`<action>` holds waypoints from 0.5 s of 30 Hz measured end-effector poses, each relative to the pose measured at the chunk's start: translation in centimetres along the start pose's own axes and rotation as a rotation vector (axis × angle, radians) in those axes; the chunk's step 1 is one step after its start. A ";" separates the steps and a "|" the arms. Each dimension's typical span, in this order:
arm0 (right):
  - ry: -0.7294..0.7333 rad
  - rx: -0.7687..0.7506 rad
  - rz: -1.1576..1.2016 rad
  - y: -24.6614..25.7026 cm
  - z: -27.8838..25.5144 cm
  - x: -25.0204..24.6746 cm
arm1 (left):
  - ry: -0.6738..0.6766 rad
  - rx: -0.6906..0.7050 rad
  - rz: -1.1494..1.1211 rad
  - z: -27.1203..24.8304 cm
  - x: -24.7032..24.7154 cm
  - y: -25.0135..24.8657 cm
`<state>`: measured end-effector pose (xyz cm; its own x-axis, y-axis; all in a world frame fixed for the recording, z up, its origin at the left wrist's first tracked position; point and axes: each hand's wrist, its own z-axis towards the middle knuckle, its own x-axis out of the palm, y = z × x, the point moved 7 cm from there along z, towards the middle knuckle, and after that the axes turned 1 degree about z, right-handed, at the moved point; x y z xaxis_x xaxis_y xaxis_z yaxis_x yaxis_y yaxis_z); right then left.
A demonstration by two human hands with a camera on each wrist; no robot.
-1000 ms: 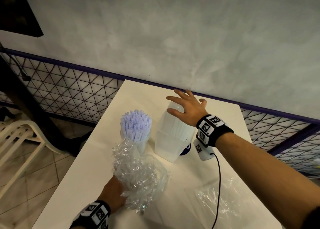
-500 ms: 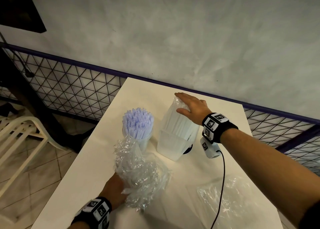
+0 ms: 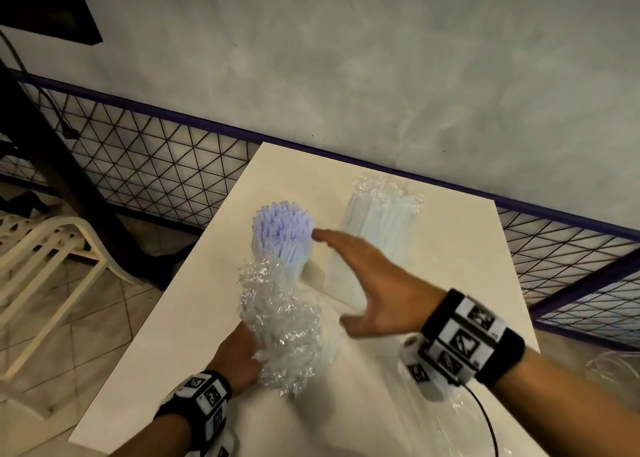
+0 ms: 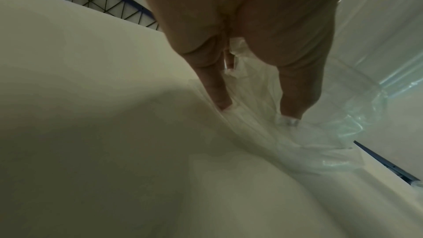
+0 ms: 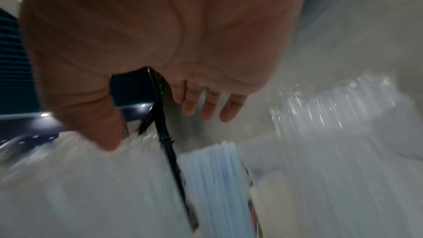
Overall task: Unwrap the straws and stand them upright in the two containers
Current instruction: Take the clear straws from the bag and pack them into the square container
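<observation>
From the head view, the desk (image 3: 180, 318) carries 2 containers near its far end. The left container (image 3: 294, 266) stands packed with upright lilac straws (image 3: 282, 229), their cut ends fanned out at the top. The right container (image 3: 349, 276) holds a bundle of pale straws (image 3: 375, 224) that lean a little and wear crinkled clear film around their tops.

The left hand (image 3: 237, 358) sits low on the desk, nearer the person, and its grip is closed on a crumpled clear wrapper (image 3: 282, 321) that rises in front of the lilac straws. The left wrist view adds what the head view hides: the fingertips (image 4: 220, 100) and the thumb press into folds of the film (image 4: 297, 133) right at the desk surface, with the wrapper trailing away to the right.

The right hand (image 3: 369, 283) hangs in the air between the 2 containers, blurred, with fingers straight and spread and the thumb pointing back toward the wrapper; its grip is wide open and holds nothing. Whether the fingertip touches the lilac straws I cannot tell. The right wrist view, also badly smeared, confirms the empty spread palm (image 5: 160, 33) and shows pale blue straws (image 5: 215, 178) below it, with glinting film to the right.

A second flattened clear bag (image 3: 450, 418) lies on the desk beneath the right wrist. A white chair (image 3: 45, 259) stands on the tiled floor at left.
</observation>
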<state>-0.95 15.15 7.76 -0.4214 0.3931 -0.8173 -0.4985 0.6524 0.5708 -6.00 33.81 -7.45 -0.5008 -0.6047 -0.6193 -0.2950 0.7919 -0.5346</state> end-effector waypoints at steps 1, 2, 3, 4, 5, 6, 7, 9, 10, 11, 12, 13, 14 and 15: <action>0.057 0.026 0.026 -0.1 -0.7 1.8 | 0.029 0.020 -0.006 0.5 0.5 0.2; 0.090 0.054 0.057 -0.4 -1.2 3.4 | 0.056 0.047 -0.030 0.5 0.5 -0.3; 0.097 0.080 0.093 -0.7 -1.5 4.8 | 0.041 0.050 -0.100 1.1 0.6 0.0; 0.076 0.094 0.127 -1.0 -1.6 6.1 | 0.013 0.074 -0.133 1.3 0.4 0.0; 0.034 0.097 0.154 -1.1 -1.6 7.2 | -0.016 0.102 -0.200 2.0 0.5 0.2; -0.019 0.094 0.175 -1.0 -1.5 8.2 | -0.025 0.136 -0.173 2.1 0.4 0.1; -0.079 0.094 0.203 -1.0 -1.3 9.2 | -0.045 0.149 -0.190 2.5 0.6 0.1; -0.210 0.100 0.300 -0.8 -0.9 10.3 | -0.062 0.150 -0.222 2.6 0.6 -0.1; -0.262 0.115 0.378 -0.7 -0.6 10.4 | -0.071 0.153 -0.224 2.9 0.8 0.2; -0.302 0.128 0.470 -0.7 -0.4 10.3 | -0.085 0.160 -0.243 2.9 0.8 0.3; -0.334 0.140 0.544 -0.9 -0.1 10.0 | -0.086 0.182 -0.213 3.2 1.2 0.6; -0.361 0.163 0.583 -1.2 0.0 9.7 | -0.077 0.192 -0.220 3.3 1.4 0.9; -0.381 0.198 0.597 -1.8 0.1 9.4 | -0.070 0.209 -0.234 3.2 1.6 1.1; -0.392 0.233 0.615 -2.3 0.0 9.3 | -0.069 0.225 -0.248 3.4 1.9 1.4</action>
<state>-3.67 17.33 -1.12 -0.2505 0.9025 -0.3504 -0.0699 0.3442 0.9363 -4.54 33.46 -11.30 -0.3782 -0.7868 -0.4878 -0.2101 0.5861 -0.7825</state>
